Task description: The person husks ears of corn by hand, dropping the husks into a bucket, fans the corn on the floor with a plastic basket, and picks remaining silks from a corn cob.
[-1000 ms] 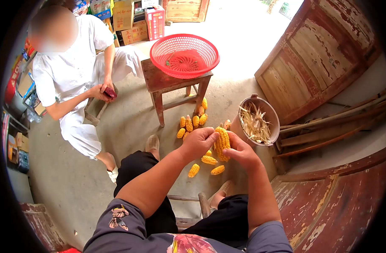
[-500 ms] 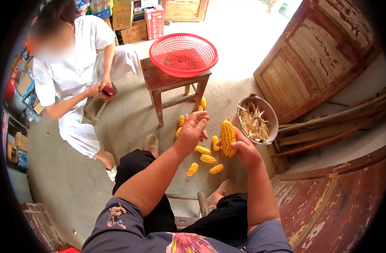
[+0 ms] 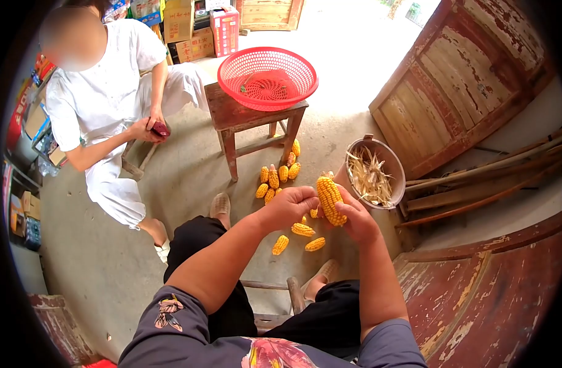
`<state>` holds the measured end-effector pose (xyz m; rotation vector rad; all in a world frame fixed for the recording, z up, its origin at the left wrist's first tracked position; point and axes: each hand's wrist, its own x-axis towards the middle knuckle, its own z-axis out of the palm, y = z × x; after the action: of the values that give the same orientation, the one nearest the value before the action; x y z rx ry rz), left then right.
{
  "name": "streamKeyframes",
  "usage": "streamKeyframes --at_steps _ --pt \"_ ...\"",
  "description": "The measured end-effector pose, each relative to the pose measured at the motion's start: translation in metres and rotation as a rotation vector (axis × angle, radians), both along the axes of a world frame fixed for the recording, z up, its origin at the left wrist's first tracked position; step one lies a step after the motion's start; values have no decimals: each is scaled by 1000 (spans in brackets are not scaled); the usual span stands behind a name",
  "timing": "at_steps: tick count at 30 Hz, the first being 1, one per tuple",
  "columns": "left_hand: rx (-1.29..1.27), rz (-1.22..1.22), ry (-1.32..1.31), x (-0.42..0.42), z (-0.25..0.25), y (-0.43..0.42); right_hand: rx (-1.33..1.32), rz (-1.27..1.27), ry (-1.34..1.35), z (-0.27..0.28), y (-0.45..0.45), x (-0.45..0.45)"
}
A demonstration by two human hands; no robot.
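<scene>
A bare yellow ear of corn (image 3: 331, 201) is upright with a slight tilt in my right hand (image 3: 359, 222), fingers and thumb wrapped round its lower right side. Close against its left side is my left hand (image 3: 287, 208), thumb and fingertips pinched together; whether anything is between them is too small to make out. On the floor below lie several more ears of corn (image 3: 280, 245), some partly hidden behind my left hand. To the right of my right hand, a bucket (image 3: 399, 178) holds dry pale husks (image 3: 370, 175).
A red plastic basket (image 3: 307, 98) with a few green bits rests on a wooden stool (image 3: 229, 116). At left, a person in white (image 3: 118, 80) sits holding a dark red object (image 3: 161, 129). Wooden poles (image 3: 496, 175) lean by the right wall, near a worn wooden door (image 3: 459, 80).
My left hand has come down and right to the ear of corn, its loosely spread fingers now pinched. The ear has tilted slightly in my right hand. The seated person's head has shifted.
</scene>
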<state>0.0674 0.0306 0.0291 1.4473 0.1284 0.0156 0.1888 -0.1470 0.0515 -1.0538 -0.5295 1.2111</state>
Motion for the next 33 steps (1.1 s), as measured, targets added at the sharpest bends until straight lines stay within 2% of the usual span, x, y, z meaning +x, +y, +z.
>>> streamKeyframes --at_steps 1,5,7,9,11,12,13,15,16,20,22,23,25,27,29,30,33 --pt "-103 24 15 1 -2 0 10 7 -28 1 0 -1" --pt "-224 57 -71 0 2 3 35 20 -17 3 4 0" --pt "-443 176 -77 -2 9 5 30 32 -36 0 4 3" --pt "-492 202 -75 0 -4 18 20 -4 -14 -3 3 5" --pt "-568 177 -186 4 -19 31 9 -40 5 -8 1 8" --pt "-429 204 -65 1 -4 31 45 -61 98 -11 -1 10" --pt "-430 205 -65 1 -10 27 81 -81 190 -15 -2 13" --pt "367 384 1 4 -29 20 125 -76 216 -19 0 15" --pt "412 298 -18 5 -34 23 133 -119 268 -20 2 15" --pt "337 227 138 3 -14 12 128 -160 321 -29 3 19" --pt "261 378 -41 5 -12 5 83 -164 316 -29 4 16" --pt "261 381 -40 5 -10 3 38 -166 311 -29 6 14" --pt "188 231 94 4 -4 2 37 -148 309 -19 10 3" --pt "279 175 110 4 -3 -2 37 -132 308 -12 15 -6" --pt "238 121 -34 4 -8 -6 49 -82 147 -10 20 -11" --pt "262 52 -10 4 -10 -4 11 -147 91 -10 22 -16" --pt "144 83 -61 5 -19 -6 3 -77 148 -17 20 -9"
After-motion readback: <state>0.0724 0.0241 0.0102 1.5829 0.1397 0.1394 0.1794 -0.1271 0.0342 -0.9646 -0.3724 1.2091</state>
